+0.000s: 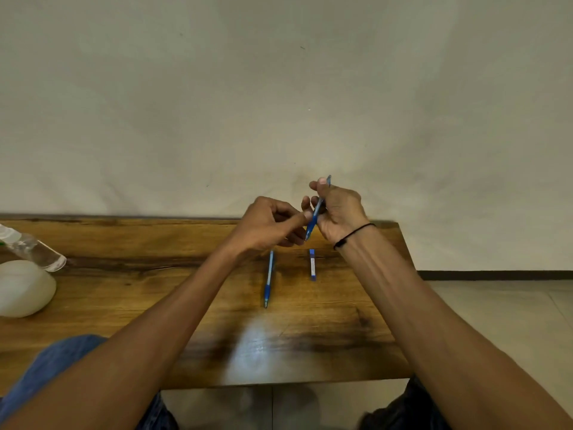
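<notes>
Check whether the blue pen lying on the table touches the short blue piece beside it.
Apart. The head view shows the pen and the short blue piece side by side with bare wood between them.

Plain off-white wall (279, 88) behind wooden table (124, 274); tiled floor (511, 321) rt, dark skirting (496, 275).
</notes>
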